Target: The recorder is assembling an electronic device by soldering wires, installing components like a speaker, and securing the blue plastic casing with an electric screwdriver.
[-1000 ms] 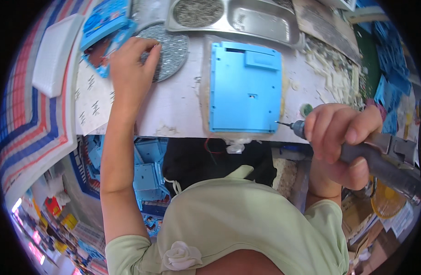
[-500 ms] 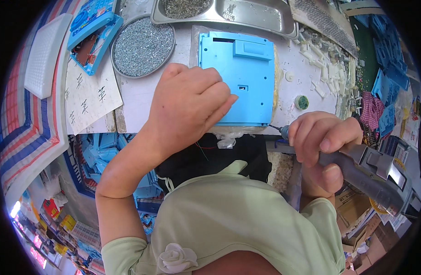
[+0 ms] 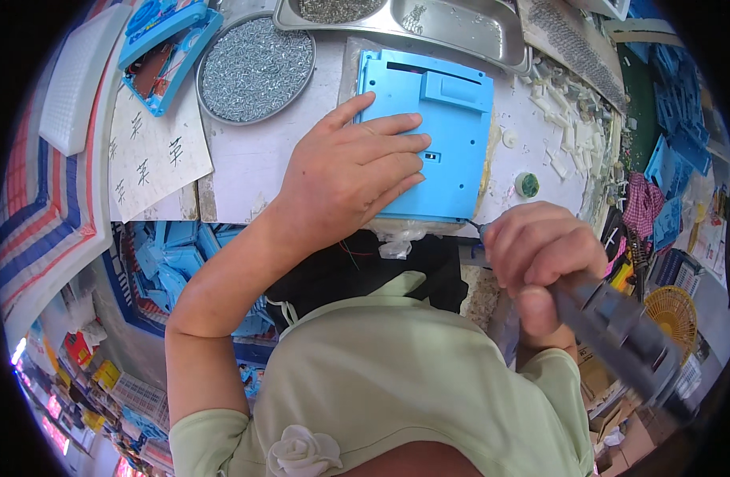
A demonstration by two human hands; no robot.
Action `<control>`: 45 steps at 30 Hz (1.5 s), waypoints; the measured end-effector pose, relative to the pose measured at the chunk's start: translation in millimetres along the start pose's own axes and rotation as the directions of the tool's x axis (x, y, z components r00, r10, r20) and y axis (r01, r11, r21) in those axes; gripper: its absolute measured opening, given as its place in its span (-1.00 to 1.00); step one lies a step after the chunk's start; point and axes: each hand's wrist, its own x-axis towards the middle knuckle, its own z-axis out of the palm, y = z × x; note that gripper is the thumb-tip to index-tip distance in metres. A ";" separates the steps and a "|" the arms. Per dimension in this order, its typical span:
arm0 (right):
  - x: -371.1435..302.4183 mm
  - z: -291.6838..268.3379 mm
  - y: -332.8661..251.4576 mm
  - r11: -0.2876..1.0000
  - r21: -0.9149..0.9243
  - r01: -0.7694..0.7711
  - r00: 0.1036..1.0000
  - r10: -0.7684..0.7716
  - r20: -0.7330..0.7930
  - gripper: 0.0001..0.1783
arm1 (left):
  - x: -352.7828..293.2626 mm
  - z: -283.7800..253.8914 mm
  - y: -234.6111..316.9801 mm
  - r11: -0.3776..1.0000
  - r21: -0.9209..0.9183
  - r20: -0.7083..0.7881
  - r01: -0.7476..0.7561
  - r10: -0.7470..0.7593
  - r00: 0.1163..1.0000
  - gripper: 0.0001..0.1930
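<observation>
Blue casing (image 3: 451, 176) under left hand (image 3: 350, 168), near dish (image 3: 242, 123).

Light-blue plastic case (image 3: 454, 127): squarish, lying flat, upper centre of frame. Dark slot along top edge, raised rectangular block at upper right, small rectangular opening near middle, small round holes near edges; left part partly hidden. Powered screwdriver (image 3: 615, 322): dark grey, body blurred, slanting from lower right; thin bit at case's lower right corner, contact unclear.
</observation>
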 end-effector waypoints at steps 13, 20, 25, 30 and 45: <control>43.1 -10.9 18.5 0.997 0.043 0.069 0.983 -0.075 0.169 -0.75 | -5.1 4.3 -3.5 0.999 -0.041 -0.019 0.019 -0.020 1.000 -0.83; 65.6 -24.7 18.7 0.997 0.003 0.083 0.996 -0.083 -0.018 -0.68 | 0.1 1.0 -4.9 0.999 -0.039 -0.003 0.017 -0.018 1.000 -0.80; 64.3 -21.7 30.6 0.998 -0.033 0.053 0.999 -0.053 0.006 -0.70 | -3.3 2.9 -0.7 0.993 -0.067 -0.016 0.093 -0.095 0.995 -0.83; 87.5 -49.7 15.1 0.976 0.151 0.160 0.987 -0.160 -0.010 -0.71 | 1.8 -0.6 -1.7 0.992 -0.095 0.009 0.084 -0.084 0.996 -0.86; 128.9 -59.8 52.9 1.000 0.011 -0.021 0.999 0.021 0.044 -0.80 | -1.5 4.0 0.9 0.984 -0.105 -0.018 0.141 -0.143 0.990 -0.83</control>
